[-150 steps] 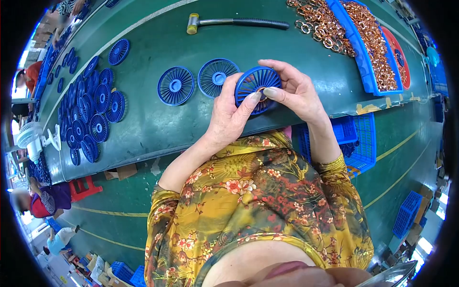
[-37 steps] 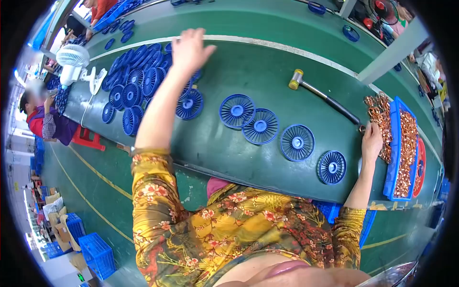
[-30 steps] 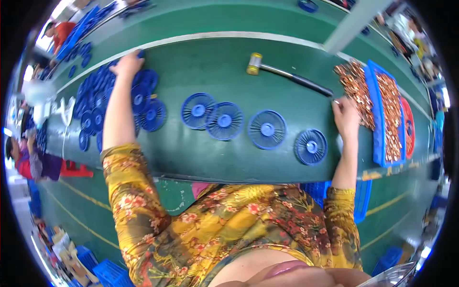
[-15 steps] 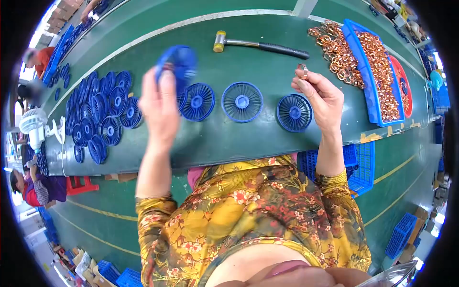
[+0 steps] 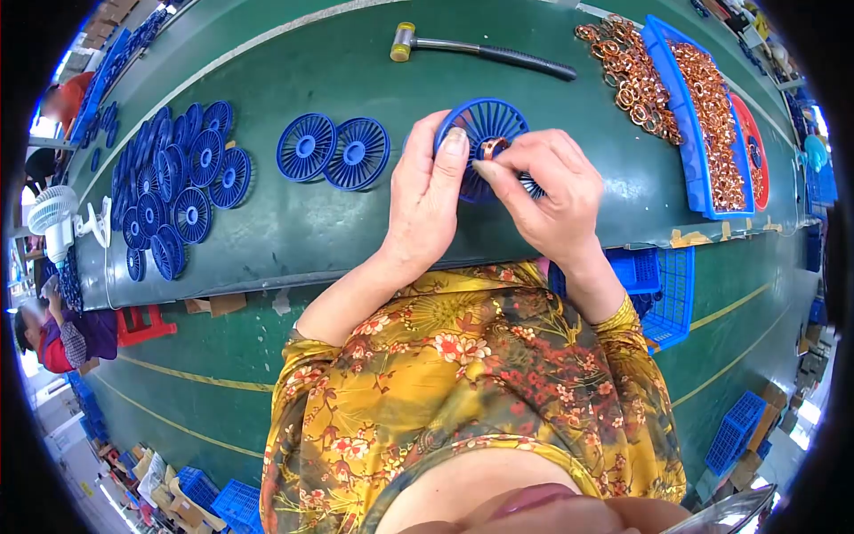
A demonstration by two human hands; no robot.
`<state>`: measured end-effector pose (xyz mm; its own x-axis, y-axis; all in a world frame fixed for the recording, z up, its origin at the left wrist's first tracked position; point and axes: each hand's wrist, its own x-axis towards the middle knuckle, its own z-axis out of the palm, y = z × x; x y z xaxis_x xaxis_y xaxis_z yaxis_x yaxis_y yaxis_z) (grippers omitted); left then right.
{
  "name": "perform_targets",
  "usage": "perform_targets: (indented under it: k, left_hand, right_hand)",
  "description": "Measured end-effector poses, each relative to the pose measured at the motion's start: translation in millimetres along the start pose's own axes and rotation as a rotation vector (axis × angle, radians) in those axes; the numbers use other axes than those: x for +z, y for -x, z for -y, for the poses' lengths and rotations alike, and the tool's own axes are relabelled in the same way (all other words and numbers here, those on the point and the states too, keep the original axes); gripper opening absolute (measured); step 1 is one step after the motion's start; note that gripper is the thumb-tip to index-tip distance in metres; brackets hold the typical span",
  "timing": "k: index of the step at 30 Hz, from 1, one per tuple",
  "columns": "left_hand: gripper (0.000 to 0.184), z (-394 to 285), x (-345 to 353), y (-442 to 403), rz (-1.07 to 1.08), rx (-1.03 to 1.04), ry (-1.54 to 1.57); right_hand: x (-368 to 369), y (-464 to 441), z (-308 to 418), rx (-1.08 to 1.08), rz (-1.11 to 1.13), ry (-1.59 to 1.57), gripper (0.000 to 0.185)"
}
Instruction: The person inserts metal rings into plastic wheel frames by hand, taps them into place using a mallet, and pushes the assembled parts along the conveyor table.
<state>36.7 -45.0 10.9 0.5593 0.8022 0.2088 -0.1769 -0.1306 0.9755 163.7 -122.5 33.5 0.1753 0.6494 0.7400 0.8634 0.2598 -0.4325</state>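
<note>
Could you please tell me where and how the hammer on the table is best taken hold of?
I would take the hammer by its black grip, from above and the near right side, with the right hand once that is free. It lies flat, its head to the left, and nothing covers the long, slim grip, so fingers should wrap around it easily.

A round blue spoked disc (image 5: 469, 123), its slim ribs running inward from a raised rim, is tilted in the left hand (image 5: 420, 200). A narrow, shiny copper-coloured ring (image 5: 491, 148), pinched in the right hand (image 5: 559, 194), is at the disc's middle; whether it sits around the hub is unclear.
</note>
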Motion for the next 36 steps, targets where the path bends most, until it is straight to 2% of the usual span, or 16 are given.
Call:
perform_targets:
  k: [1,7,8,11,14,15,18,19,22,23,26,28,30,32,34,36]
  left_hand:
    - [0.032,7.5,-0.3,-1.0,-0.023,0.094,-0.083]
    - [0.023,10.9,0.8,3.2,-0.035,0.128,-0.199]
    - [0.023,10.9,-0.9,3.1,-0.037,0.141,-0.204]
    - [0.024,3.2,-8.1,-0.9,0.035,0.015,-0.075]
    - [0.029,4.9,-12.5,0.1,0.166,-0.197,0.265]
    - [0.036,2.0,-16.5,0.5,0.228,-0.238,0.358]
    - [0.042,-10.4,-13.2,7.0,0.306,-0.279,0.418]
    - [0.047,-8.4,-17.1,6.3,0.341,-0.27,0.354]
    - [0.046,-12.9,-17.9,6.7,0.36,-0.274,0.35]
    - [0.044,-14.3,-19.2,5.8,0.354,-0.221,0.3]
    - [0.042,-8.5,-36.5,-6.8,0.173,0.115,-0.338]
    - [0.04,-9.1,-54.7,-24.2,-0.052,0.29,-0.677]
    - [0.038,-1.5,-81.2,-42.8,-0.219,0.317,-0.941]
    - [0.036,8.8,-107.5,-58.3,-0.338,0.419,-1.218]
    - [0.036,7.6,-122.0,-65.4,-0.306,0.203,-1.392]
    - [0.038,7.1,-132.3,-70.0,-0.137,-0.037,-1.413]
  right_hand:
    - [3.0,0.9,-1.7,0.004,0.019,0.032,0.015]
    - [11.5,5.3,-3.3,0.12,0.148,0.094,0.015]
    - [12.9,4.3,-1.6,0.11,0.077,0.115,0.015]
    - [14.5,3.0,4.4,0.148,-0.086,0.185,0.022]
    - [2.2,1.0,1.1,-0.03,0.065,0.276,0.029]
    - [-3.6,1.8,-2.5,-0.047,0.135,0.218,0.031]
    - [-18.5,-2.0,-9.4,-0.061,0.253,-0.041,0.03]
    - [-22.1,-2.4,-14.8,-0.13,0.304,-0.112,0.029]
    - [-18.7,2.2,-27.5,0.077,0.377,-0.627,0.027]
    - [-21.9,-0.8,-28.4,0.069,0.434,-0.623,0.026]
    - [-23.3,5.8,-40.7,0.502,0.323,-0.71,0.029]
    - [-31.4,5.2,-74.5,0.667,0.186,-0.312,0.037]
    - [-47.0,3.3,-106.2,0.642,0.125,0.305,0.039]
    - [-61.5,8.1,-139.7,0.615,0.124,0.597,0.039]
    - [-67.6,19.2,-181.9,0.667,0.252,0.812,0.04]
    - [-64.5,18.9,-191.8,0.79,0.278,0.882,0.041]
